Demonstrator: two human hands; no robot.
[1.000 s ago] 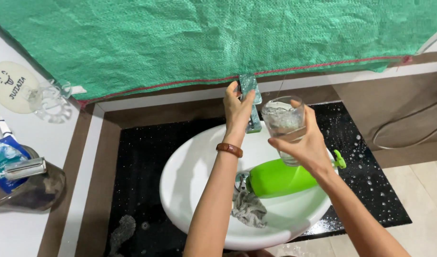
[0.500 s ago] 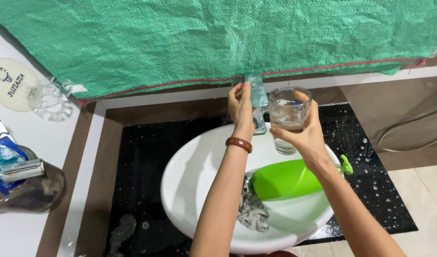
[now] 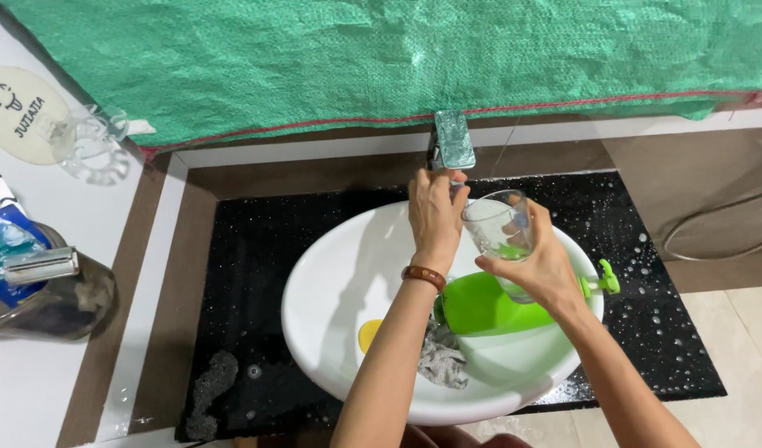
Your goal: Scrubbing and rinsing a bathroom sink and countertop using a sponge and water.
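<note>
My right hand (image 3: 537, 264) grips a clear drinking glass (image 3: 499, 229), tilted toward the left over the white round basin (image 3: 331, 290). My left hand (image 3: 435, 211), with a brown bracelet on the wrist, reaches beside the glass's rim just below the chrome tap (image 3: 452, 141); whether it holds anything is hidden. A bright green pump bottle (image 3: 489, 305) lies on its side in the basin under my right wrist. A grey cloth (image 3: 443, 363) sits crumpled near the drain, and a small yellow patch (image 3: 368, 334) shows on the basin floor.
A black speckled counter (image 3: 240, 274) with water drops surrounds the basin. Green woven sheeting (image 3: 356, 58) hangs along the back wall. At the left are a clear suction holder (image 3: 90, 149), a round white sticker (image 3: 20, 112) and a dark jar with a blue tube (image 3: 41, 286).
Both hands dropped from the tap handle toward the basin. The glass was lowered and tipped to the left, and its water is mostly gone. The yellow patch in the basin has come into sight.
</note>
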